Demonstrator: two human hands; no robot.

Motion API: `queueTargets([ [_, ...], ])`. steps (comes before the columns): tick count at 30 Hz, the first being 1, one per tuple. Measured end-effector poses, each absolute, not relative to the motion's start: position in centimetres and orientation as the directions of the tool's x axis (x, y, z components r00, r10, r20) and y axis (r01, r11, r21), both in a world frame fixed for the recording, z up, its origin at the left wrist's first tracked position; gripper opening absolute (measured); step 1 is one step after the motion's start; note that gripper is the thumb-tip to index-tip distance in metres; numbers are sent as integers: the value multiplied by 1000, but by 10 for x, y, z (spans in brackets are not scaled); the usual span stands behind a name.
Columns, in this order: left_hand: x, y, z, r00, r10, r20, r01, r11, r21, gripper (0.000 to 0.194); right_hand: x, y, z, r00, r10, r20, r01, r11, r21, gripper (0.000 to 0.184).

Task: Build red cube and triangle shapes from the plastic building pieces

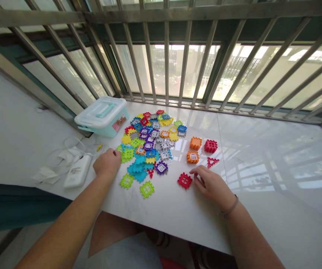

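Note:
Beside the left edge of a heap of colourful toothed building tiles (140, 164), my left hand (108, 163) is curled into a fist, nearest to green window tiles (127, 154). No tile shows in it. My right hand (211, 185) hovers or rests by a red window tile (184, 180), its index finger reaching toward the tile's right corner and its fingers a little apart. Whether the fingertip touches the tile, I cannot tell. Beyond this hand lie a red triangle tile (212, 162), a red stack (210, 146) and two orange stacks, one plain (196, 143), one with a white window (193, 157).
A lidded turquoise box (105, 116) stands at the back left. A white power strip or adapter (78, 170) with cables lies left of my left hand. Metal window bars (166, 63) rise behind the white tabletop (261, 179). Two green tiles, one at the front (147, 189), lie near the edge.

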State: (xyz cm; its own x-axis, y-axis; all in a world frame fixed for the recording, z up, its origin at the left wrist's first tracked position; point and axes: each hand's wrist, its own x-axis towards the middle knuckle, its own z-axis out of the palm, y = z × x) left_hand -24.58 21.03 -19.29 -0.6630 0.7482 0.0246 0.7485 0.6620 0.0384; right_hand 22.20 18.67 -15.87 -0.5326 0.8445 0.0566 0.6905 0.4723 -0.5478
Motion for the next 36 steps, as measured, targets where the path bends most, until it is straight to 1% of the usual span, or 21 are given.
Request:
queueTargets([
  [2,-245,210,-193,-664,747,25,747,663,45,55,222,185,-159,-563,817,123,623,517,-587,42],
  [4,-245,211,-192,-666,745,24,746,665,48,54,221,184,-162,-608,782,138,574,553,-605,60],
  [7,-244,210,-191,-666,746,27,746,664,46,54,219,181,-167,-679,729,85,556,586,-589,79],
  [9,-243,209,-190,-661,750,33,750,660,40,54,217,181,-170,-700,713,44,569,594,-568,86],
  [11,-243,209,-190,-657,753,37,753,656,38,54,216,181,-172,-704,710,21,584,596,-551,86],
  [18,-243,210,-189,-667,744,26,745,665,53,53,212,181,-166,-687,727,-1,609,574,-547,75],
  [22,-243,210,-190,-666,745,27,746,664,54,53,213,182,-162,-645,764,-29,646,524,-555,62],
  [25,-244,210,-190,-664,748,18,747,663,48,54,213,182,-163,-588,806,-63,707,475,-524,56],
  [27,-244,210,-190,-666,746,13,746,665,43,55,213,182,-164,-536,841,-79,758,438,-484,58],
  [31,-245,210,-190,-666,746,9,746,665,36,55,210,180,-165,-466,878,-108,819,381,-430,72],
  [33,-245,210,-189,-663,749,8,749,662,35,55,211,179,-165,-463,879,-116,819,374,-435,77],
  [36,-243,210,-187,-659,752,0,752,658,35,55,215,181,-164,-489,867,-92,785,392,-480,79],
])
